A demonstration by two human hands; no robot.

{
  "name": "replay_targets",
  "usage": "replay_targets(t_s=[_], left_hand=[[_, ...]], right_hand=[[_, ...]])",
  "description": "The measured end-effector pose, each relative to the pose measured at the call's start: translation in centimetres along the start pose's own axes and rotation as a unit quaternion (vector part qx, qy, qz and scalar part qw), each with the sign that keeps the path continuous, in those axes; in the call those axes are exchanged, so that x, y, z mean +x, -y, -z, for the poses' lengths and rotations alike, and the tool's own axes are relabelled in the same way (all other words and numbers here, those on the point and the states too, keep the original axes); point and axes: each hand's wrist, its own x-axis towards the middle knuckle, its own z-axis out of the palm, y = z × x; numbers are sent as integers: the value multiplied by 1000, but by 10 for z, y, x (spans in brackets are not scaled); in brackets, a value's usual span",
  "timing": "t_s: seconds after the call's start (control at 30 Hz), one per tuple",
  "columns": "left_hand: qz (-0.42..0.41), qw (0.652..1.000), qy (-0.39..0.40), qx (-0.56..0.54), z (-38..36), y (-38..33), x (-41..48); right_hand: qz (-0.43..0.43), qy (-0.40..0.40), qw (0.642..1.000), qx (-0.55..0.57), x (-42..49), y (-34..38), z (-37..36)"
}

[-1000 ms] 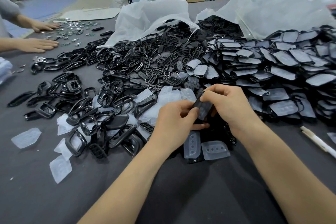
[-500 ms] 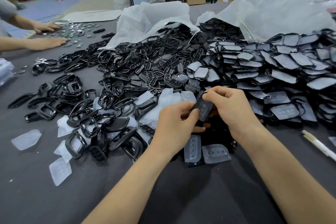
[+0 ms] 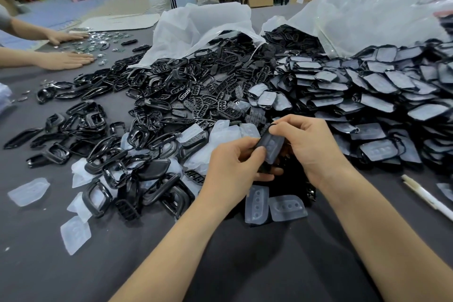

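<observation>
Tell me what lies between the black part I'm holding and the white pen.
Head view: the right hand gripping the black part, then bare dark cloth up to the white pen.

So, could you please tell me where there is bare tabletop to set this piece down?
Bare table lies between the two forearms, nearer than the two clear pads; also at the near left, below the loose clear pad, and between the right forearm and the white pen. Ahead, the black frames and stacked pieces crowd it.
</observation>
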Motion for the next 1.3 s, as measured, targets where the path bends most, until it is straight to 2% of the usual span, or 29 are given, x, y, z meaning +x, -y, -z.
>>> replay_targets(t_s=[0.07, 0.13, 0.3, 0.37, 0.77, 1.0, 1.3], left_hand=[[11, 1000, -5, -20, 1, 0, 1], [13, 999, -9, -31, 2, 0, 1], [2, 1000, -25, 5, 1, 4, 2], [9, 1000, -24, 17, 1, 7, 3], [23, 999, -14, 22, 3, 7, 3], [26, 999, -38, -10, 4, 5, 4], [-19, 993, -93, 63, 6, 8, 6]], right_hand=[[5, 5, 1000, 2, 0, 0, 1], [45, 17, 998, -36, 0, 0, 3], [112, 15, 980, -166, 0, 0, 6], [116, 11, 976, -182, 0, -1, 7], [91, 27, 980, -176, 1, 0, 13], [83, 46, 985, -143, 2, -2, 12], [32, 141, 988, -54, -4, 8, 13]])
